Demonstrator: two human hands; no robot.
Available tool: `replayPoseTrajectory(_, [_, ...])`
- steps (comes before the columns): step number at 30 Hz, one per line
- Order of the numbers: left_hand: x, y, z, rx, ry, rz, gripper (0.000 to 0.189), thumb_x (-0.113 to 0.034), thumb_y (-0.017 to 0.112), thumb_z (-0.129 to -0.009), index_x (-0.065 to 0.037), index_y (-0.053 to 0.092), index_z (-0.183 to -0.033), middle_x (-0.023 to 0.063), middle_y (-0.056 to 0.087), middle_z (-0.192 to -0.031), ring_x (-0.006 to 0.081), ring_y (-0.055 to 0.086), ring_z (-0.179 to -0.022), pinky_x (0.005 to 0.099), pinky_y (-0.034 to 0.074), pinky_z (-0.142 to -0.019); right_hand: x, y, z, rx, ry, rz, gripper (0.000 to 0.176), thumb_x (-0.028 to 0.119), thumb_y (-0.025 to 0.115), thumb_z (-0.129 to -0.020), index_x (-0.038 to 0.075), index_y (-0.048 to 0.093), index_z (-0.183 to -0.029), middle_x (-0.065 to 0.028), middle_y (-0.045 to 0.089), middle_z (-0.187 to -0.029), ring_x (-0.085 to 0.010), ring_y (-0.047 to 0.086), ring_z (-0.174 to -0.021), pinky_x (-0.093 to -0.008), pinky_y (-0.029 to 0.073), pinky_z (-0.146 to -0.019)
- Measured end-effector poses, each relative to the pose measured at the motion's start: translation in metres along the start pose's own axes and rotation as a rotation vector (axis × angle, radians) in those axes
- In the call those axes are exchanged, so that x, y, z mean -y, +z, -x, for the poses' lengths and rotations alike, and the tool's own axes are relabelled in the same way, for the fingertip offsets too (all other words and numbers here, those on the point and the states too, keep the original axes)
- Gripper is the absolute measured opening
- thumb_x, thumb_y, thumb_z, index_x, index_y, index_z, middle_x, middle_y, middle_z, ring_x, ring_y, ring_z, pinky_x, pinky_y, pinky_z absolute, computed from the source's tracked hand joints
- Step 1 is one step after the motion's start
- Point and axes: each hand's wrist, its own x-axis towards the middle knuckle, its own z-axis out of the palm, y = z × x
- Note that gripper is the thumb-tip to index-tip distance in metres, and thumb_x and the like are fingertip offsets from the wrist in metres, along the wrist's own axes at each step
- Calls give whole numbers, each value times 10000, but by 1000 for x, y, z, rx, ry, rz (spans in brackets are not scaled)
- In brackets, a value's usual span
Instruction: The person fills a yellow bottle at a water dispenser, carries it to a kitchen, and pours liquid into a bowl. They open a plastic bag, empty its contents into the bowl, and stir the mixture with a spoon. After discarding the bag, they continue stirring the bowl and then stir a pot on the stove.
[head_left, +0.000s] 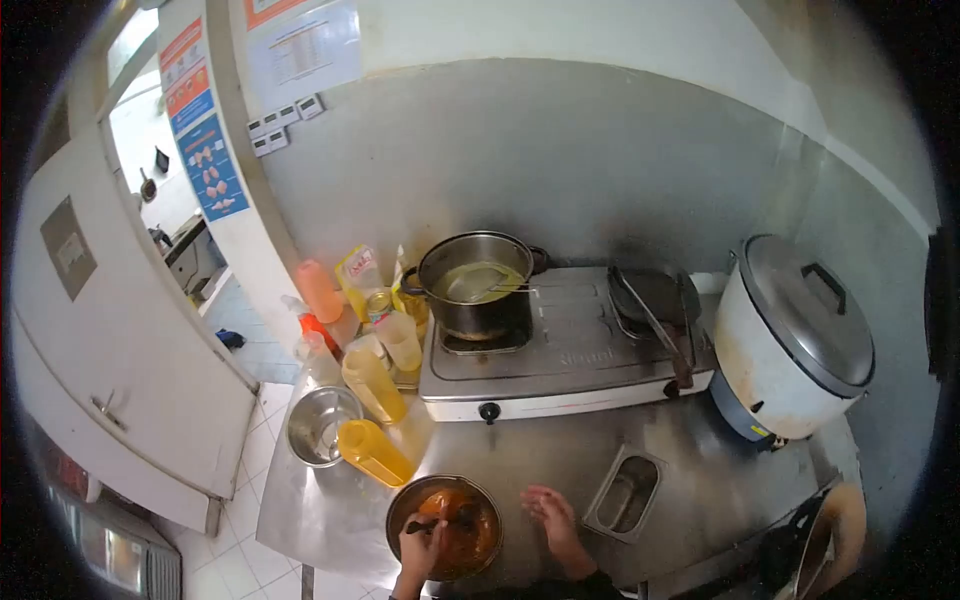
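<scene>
My left hand is closed around the dark handle of a utensil, whose far end dips into orange-red sauce. The sauce coats the inside of a round metal bowl at the front of the steel table. What kind of utensil it is, I cannot make out. To the right of the bowl, my right hand is raised with fingers stretched out, holding nothing. A rectangular steel pan lies just beyond it on the right.
Behind stands a two-burner gas stove with a pot of oil on its left burner and a dark pan on its right. A large rice cooker is at right. Yellow squeeze bottles and a steel bowl are at left.
</scene>
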Motion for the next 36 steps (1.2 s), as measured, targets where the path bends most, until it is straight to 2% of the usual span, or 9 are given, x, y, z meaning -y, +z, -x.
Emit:
replayPoseTrajectory(7, [32,-44,13,-490,-596,612,668,-98,697,-626,-77,310,-1170,92,459,-949,184,476,-832,296,384,-781,89,63,-102,-18,-372,-222,263,143,449,-813,58,462,-1063,-76,533,-976,-157,521,-852,-292,403,-749])
replayPoseTrajectory(11, [57,-56,8,-652,-575,477,718,-64,679,-616,-59,266,-1204,129,410,-1058,242,416,-975,337,307,-879,118,78,-191,5,-360,-133,461,203,527,-774,71,349,-1179,-74,433,-1085,-158,474,-896,-289,391,-737])
replayPoseTrajectory(13, [32,-81,-19,-698,-233,6,724,-48,637,-630,-34,225,-1225,158,362,-1132,277,335,-1074,359,225,-934,140,94,-214,-80,-422,139,577,262,547,-770,62,273,-1238,-110,368,-1143,-196,424,-962,-313,372,-776])
replayPoseTrajectory(20, [-95,-124,-221,-67,473,7,297,-138,569,-721,-35,496,-990,117,520,-981,266,489,-912,331,371,-802,176,87,-293,-301,-410,500,704,364,502,-796,47,112,-1289,-214,225,-1250,-322,307,-1128,-387,305,-896])
replayPoseTrajectory(23, [-71,-72,-336,170,210,149,372,-244,547,-767,29,475,-1008,171,524,-946,258,526,-839,311,407,-737,188,76,-316,-282,-315,490,696,338,526,-785,61,143,-1296,-170,222,-1285,-265,248,-1188,-348,244,-937])
replayPoseTrajectory(26, [-25,-21,-416,-38,163,53,449,-293,573,-748,92,475,-958,194,543,-864,248,547,-724,302,431,-637,207,69,-320,-247,-430,291,754,304,553,-771,76,76,-1308,-166,153,-1325,-269,207,-1212,-351,200,-963])
replayPoseTrajectory(28, [-40,-15,-421,-35,-252,54,462,-302,599,-721,119,501,-885,177,555,-744,248,539,-590,321,423,-522,231,69,-299,-211,-261,102,887,244,608,-731,86,-49,-1307,-152,75,-1350,-260,147,-1237,-349,167,-978])
replayPoseTrajectory(31, [8,25,-453,-62,-225,515,362,-249,610,-706,96,529,-781,134,539,-632,211,511,-514,336,382,-441,241,66,-311,-360,-296,-102,694,176,657,-682,51,268,-1243,-153,349,-1216,-237,320,-1143,-345,245,-920])
replayPoseTrajectory(36, [14,25,-456,-7,-214,795,149,-107,578,-685,23,506,-691,69,499,-597,155,457,-473,294,330,-391,225,26,-399,-15,-265,-185,801,125,681,-644,-5,149,-1227,-158,323,-1197,-267,334,-1101,-364,266,-901])
